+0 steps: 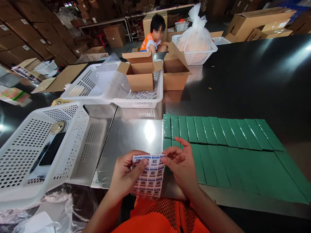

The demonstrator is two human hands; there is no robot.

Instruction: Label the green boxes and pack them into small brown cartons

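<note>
While pinched, sticker sheet (pixel 149 176) between fingers (pixel 139 165).

No text could be read. The sticker sheet (pixel 149 174) at 6 o'clock carried rows of small QR-type codes, too small to make out; white labels on the stacked cartons (pixel 24 35) at 10 o'clock were blurred.

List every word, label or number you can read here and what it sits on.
None can be read.
Sticker sheet held by both hands: square codes only, print too small.
Sheet in the far basket: same codes, too small.
Carton labels at left: blurred.
</note>
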